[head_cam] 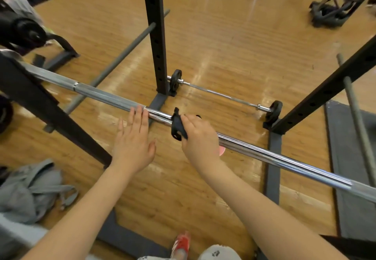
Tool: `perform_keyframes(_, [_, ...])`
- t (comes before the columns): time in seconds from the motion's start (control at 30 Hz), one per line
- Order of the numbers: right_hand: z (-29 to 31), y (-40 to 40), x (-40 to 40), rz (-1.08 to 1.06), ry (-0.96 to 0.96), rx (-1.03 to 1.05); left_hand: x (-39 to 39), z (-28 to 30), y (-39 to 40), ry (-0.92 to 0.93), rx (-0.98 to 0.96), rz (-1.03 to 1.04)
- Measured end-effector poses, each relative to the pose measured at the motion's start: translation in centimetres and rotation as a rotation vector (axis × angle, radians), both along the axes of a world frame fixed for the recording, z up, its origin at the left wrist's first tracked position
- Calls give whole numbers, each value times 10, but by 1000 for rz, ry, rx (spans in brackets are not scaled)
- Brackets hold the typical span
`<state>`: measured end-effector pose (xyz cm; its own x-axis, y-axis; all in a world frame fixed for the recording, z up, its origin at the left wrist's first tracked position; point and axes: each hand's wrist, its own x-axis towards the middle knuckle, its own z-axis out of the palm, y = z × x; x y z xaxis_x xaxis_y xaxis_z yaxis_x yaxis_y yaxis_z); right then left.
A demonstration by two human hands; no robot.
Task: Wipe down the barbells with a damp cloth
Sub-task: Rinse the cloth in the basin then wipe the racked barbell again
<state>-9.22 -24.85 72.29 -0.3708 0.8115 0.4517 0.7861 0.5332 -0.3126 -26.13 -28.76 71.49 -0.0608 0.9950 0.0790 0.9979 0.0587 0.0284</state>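
Wooden gym floor [234, 35], glossy in patches. Black squat rack standing on it: perforated upright [155, 35] at centre back, a second slanted upright [325, 88] at right, a third [40, 105] at lower left. Long chrome barbell [274, 154] runs across the rack from upper left to lower right, raised off the floor; its left stretch looks duller grey, its middle stretch bright. Behind it, on the floor between the two far uprights, lies a shorter barbell [221, 94] with one small black plate [175, 80] at its left end and another [274, 111] at its right. Grey bars [114, 64] lie on the floor at left, and another [358, 121] leans at right over a dark mat [350, 178]. Grey bag [30, 186] crumpled at lower left. Person's left hand [133, 143] flat, fingers straight, fingertips touching the long bar, holding nothing. Right hand [198, 135] is closed around a black cloth [179, 126], which is wrapped over the bar just right of the left hand. Red shoe [182, 243] at bottom edge. Small pink object under the right wrist, not identifiable.
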Motion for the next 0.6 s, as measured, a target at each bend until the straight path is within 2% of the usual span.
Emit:
perform_keyframes(0.13, [8, 14, -59, 72, -45, -34, -6, 4, 0, 1, -53, -15])
perform_keyframes(0.23, [12, 16, -64, 98, -104, -66, -7, 7, -1, -15, -42, -19])
perform_keyframes(0.33, [5, 11, -37, 54, -53, -38, -3, 6, -2, -40, -38, 1])
perform_keyframes(0.4, [-4, 3, -12, 21, -14, -25, 9, 2, -3, -63, 30, -15])
perform_keyframes(0.6, [-8, -24, 71, -81, 1, 53, 93, -2, -5, -90, 126, -371])
